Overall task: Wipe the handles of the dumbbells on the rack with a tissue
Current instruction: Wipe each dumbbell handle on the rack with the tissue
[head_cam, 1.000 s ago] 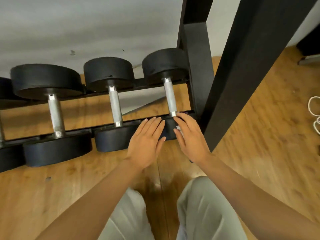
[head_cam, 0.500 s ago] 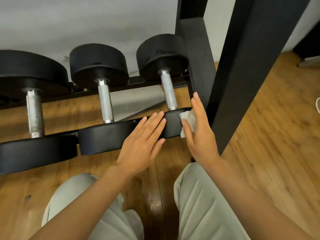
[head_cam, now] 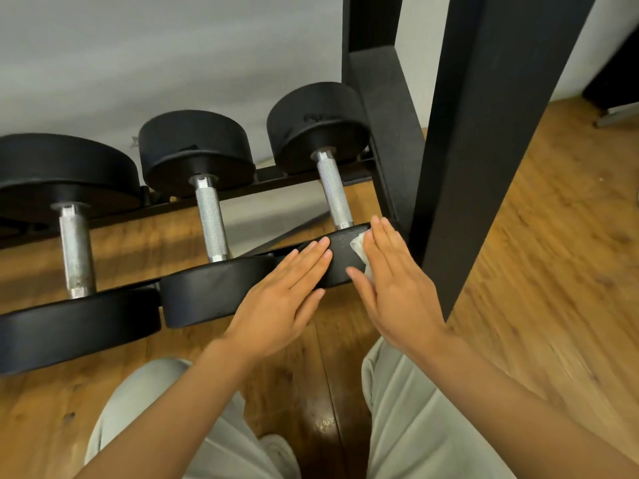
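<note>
Three black dumbbells lie side by side on a low black rack (head_cam: 276, 174). The right dumbbell has a knurled silver handle (head_cam: 334, 193); the middle handle (head_cam: 211, 223) and the left handle (head_cam: 75, 250) are bare. My left hand (head_cam: 283, 299) rests flat, fingers straight, on the near heads of the middle and right dumbbells. My right hand (head_cam: 394, 281) lies flat against the right dumbbell's near head (head_cam: 340, 257), pressing a white tissue (head_cam: 359, 247) onto it. Only a corner of the tissue shows under the palm.
A thick black post (head_cam: 484, 150) of the rack rises just right of my right hand. A second upright (head_cam: 377, 108) stands behind the right dumbbell. Wooden floor (head_cam: 553, 271) spreads to the right. My knees in light trousers (head_cam: 432, 426) are below.
The view has shifted slightly and the dumbbells sit lower in frame. Both hands stay on the near heads; the right hand has flattened more over the tissue.
</note>
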`<state>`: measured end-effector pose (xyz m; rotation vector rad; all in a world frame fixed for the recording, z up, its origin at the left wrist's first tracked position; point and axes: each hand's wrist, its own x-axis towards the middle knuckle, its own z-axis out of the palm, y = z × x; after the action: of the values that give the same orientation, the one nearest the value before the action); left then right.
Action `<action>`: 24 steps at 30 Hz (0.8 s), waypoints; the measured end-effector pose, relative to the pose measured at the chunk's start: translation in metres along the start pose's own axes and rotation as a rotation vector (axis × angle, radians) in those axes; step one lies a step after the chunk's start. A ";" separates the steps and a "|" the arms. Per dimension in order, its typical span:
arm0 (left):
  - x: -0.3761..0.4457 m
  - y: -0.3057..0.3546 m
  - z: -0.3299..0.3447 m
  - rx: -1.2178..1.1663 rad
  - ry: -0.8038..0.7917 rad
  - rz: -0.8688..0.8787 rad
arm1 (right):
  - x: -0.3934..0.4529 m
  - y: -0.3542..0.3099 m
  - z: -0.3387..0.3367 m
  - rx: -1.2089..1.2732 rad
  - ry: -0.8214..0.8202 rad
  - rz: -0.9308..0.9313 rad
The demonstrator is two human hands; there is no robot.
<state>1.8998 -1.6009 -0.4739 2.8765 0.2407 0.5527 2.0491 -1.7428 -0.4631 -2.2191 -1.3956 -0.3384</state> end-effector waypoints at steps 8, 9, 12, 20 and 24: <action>-0.001 0.001 0.000 0.007 -0.049 -0.005 | -0.005 0.008 0.008 0.085 -0.005 0.025; -0.001 0.000 0.000 0.015 -0.059 0.000 | -0.016 0.008 0.005 0.102 -0.007 0.031; -0.001 0.000 0.002 0.044 -0.067 0.008 | -0.017 0.005 0.004 0.144 -0.058 0.078; 0.000 0.001 -0.002 0.003 -0.085 -0.003 | -0.018 0.000 0.007 0.146 -0.118 0.184; -0.001 0.002 -0.001 0.030 -0.059 -0.008 | -0.011 0.007 0.007 0.180 -0.125 0.274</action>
<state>1.8988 -1.6028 -0.4730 2.9144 0.2534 0.4659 2.0500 -1.7500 -0.4756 -2.2726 -1.1129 0.0208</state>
